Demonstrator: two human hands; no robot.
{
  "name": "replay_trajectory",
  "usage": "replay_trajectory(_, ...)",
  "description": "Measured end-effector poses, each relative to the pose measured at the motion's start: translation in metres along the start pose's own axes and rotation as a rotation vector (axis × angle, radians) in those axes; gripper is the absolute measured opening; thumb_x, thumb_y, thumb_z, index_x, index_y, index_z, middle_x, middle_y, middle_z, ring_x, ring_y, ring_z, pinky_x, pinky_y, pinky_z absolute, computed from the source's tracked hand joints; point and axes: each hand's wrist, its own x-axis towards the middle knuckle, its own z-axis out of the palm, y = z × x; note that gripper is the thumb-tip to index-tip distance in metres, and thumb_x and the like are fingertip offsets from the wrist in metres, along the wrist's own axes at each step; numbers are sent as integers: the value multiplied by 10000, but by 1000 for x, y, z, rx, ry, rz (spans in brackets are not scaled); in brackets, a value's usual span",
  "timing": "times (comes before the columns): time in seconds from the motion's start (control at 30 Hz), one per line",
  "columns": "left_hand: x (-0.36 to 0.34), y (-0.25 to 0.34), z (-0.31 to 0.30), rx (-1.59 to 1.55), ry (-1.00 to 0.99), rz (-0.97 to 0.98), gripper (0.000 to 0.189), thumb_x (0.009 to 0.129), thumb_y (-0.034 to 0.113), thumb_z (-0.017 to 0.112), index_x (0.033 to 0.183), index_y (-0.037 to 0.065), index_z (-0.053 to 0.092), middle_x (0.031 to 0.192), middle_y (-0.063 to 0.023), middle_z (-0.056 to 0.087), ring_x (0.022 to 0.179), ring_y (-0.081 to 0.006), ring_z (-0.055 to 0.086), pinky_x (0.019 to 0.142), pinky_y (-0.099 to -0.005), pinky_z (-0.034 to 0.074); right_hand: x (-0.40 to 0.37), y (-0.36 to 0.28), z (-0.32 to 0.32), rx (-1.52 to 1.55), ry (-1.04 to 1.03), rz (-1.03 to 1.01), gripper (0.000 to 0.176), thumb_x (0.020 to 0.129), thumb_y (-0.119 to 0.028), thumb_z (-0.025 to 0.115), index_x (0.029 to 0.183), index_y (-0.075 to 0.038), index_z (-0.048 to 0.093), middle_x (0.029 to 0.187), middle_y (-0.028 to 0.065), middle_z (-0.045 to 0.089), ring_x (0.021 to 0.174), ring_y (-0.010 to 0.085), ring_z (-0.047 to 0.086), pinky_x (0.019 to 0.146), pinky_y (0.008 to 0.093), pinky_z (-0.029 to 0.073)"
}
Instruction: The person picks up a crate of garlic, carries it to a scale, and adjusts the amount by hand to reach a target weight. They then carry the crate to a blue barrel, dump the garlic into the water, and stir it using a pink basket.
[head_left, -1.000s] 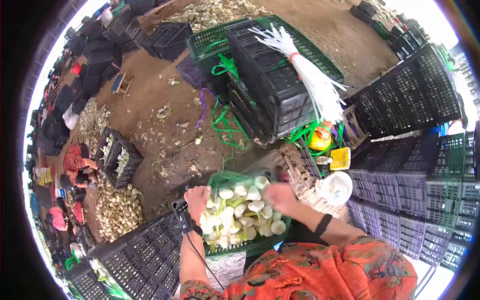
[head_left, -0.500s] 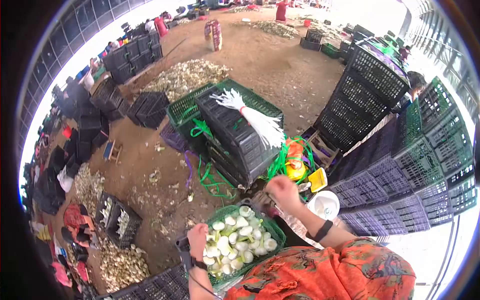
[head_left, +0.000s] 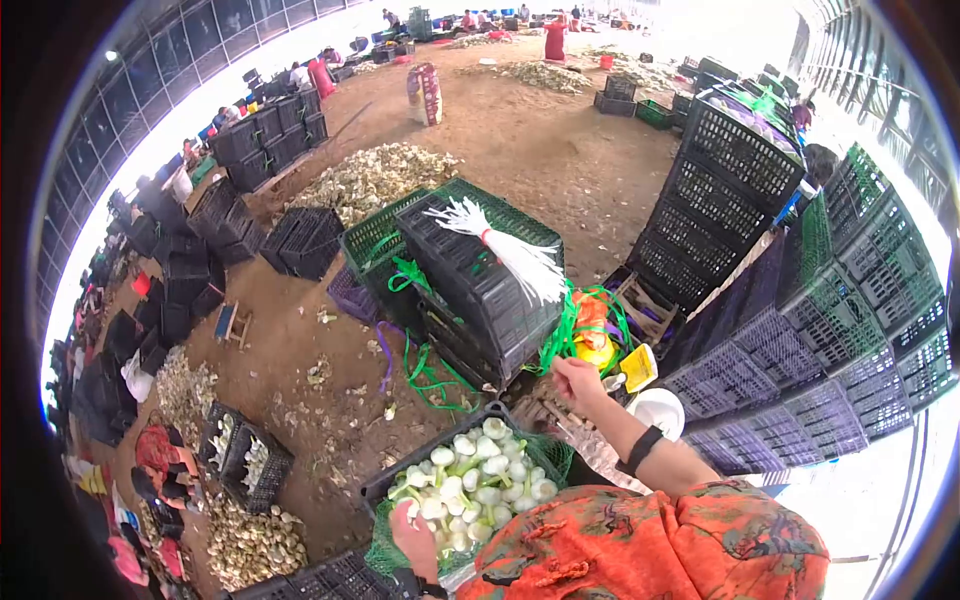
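Right hand [head_left: 578, 382] now nearer green straps [head_left: 556, 340]

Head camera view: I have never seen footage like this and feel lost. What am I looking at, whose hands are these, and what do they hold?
This is one picture from a camera worn on a person's head. It looks forward and down through a wide round lens, so the edges bend. There is no machine: the orange sleeve and both hands belong to the wearer. The left hand lies at the near edge of a crate lined with green net and heaped with white bulbs. The right hand is stretched out by some green straps, next to a stack of black crates with a bundle of white strips on top. Whether either hand grips anything is unclear. The ground is bare earth, and another person crouches at the far left.
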Motion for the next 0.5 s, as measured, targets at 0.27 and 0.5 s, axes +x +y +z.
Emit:
replay_trajectory(0.27,1,7,-10,142,-140,-96,952,648,410,788,1391,72,298,1392,-254,282,1301,-412,254,1037,-529,230,43,-66,70,266,-40,-160,217,851,-236,657,750,-58,587,649,18,572,482,73,471,399,213,355)
replay_trajectory(0.5,-20,21,-9,244,-301,-94,1056,588,379,828,1425,126,237,1399,-247,234,1268,-414,255,1050,-517,188,-37,-6,-30,-242,141,-628,107,731,-104,698,771,-28,635,707,16,587,507,61,485,451,210,387)
